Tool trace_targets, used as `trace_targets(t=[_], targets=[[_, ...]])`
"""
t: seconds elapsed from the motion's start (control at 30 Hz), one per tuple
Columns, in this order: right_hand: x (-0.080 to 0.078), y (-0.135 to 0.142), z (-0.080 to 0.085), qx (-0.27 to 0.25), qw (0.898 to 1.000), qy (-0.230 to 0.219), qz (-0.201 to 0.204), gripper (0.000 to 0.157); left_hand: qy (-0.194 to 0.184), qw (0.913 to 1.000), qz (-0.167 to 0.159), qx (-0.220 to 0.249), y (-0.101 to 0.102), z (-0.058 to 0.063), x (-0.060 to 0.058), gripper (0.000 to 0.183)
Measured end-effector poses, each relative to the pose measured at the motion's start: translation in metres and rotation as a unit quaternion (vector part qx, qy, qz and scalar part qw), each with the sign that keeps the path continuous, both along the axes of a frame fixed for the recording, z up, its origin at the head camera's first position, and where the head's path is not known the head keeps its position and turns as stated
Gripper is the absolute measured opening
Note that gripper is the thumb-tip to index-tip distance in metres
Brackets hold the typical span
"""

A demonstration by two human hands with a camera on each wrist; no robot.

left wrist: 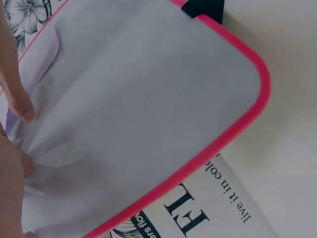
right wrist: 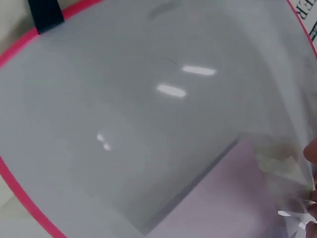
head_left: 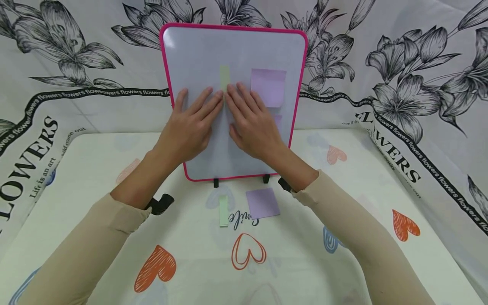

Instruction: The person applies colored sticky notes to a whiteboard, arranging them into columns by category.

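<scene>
A whiteboard [head_left: 202, 55] with a pink frame stands upright on the table. My left hand [head_left: 192, 127] and right hand [head_left: 255, 125] lie against its middle, fingers extended and fingertips nearly meeting over the lower end of a narrow green sticky strip [head_left: 224, 75]. To the right of that strip is a square purple sticky note [head_left: 268, 88]; below it, a second purple note [head_left: 278, 121] is mostly covered by my right hand. The right wrist view catches a purple note [right wrist: 218, 198] close up, with fingertips [right wrist: 311, 153] at the right edge.
In front of the board on the table lie a pad of green strips [head_left: 223, 210] and a purple note pad [head_left: 263, 203]. Black feet [head_left: 216, 183] support the board's lower edge. Flower-printed cloth [head_left: 335, 51] hangs behind, and the tablecloth [head_left: 198, 271] carries printed hearts.
</scene>
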State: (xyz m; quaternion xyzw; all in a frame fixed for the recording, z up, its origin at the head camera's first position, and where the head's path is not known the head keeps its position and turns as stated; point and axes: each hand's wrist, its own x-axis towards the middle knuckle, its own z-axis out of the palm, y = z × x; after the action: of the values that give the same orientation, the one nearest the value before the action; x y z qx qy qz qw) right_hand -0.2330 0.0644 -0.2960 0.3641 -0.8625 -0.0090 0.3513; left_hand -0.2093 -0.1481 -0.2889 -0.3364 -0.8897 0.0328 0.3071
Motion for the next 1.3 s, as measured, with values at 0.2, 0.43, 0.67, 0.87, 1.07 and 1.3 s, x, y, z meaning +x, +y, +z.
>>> trace_targets(t=[0.2, 0.43, 0.67, 0.87, 1.07, 1.3], targets=[[0.015, 0.011, -0.021, 0.011, 0.999, -0.009, 0.039, 0.061, 0.002, 0.9996, -0.029, 0.004, -0.003, -0.012, 0.012, 0.060], [0.047, 0.025, -0.053, 0.064, 0.994, -0.029, 0.088, 0.063, -0.018, 0.9975, -0.064, -0.025, -0.010, -0.030, 0.034, 0.057], [0.081, 0.033, -0.077, 0.170, 0.971, -0.079, 0.150, 0.064, -0.097, 0.9892, -0.089, -0.064, -0.020, -0.055, 0.060, 0.058], [0.096, 0.035, -0.092, 0.181, 0.947, -0.164, 0.211, 0.056, -0.141, 0.9782, -0.113, -0.102, -0.022, -0.079, 0.077, 0.051], [0.105, 0.032, -0.101, 0.196, 0.937, -0.176, 0.229, 0.046, -0.172, 0.9706, -0.135, -0.100, -0.023, -0.096, 0.088, 0.046], [0.110, 0.028, -0.104, 0.203, 0.939, -0.158, 0.229, 0.041, -0.175, 0.9650, -0.170, -0.096, -0.023, -0.104, 0.090, 0.044]])
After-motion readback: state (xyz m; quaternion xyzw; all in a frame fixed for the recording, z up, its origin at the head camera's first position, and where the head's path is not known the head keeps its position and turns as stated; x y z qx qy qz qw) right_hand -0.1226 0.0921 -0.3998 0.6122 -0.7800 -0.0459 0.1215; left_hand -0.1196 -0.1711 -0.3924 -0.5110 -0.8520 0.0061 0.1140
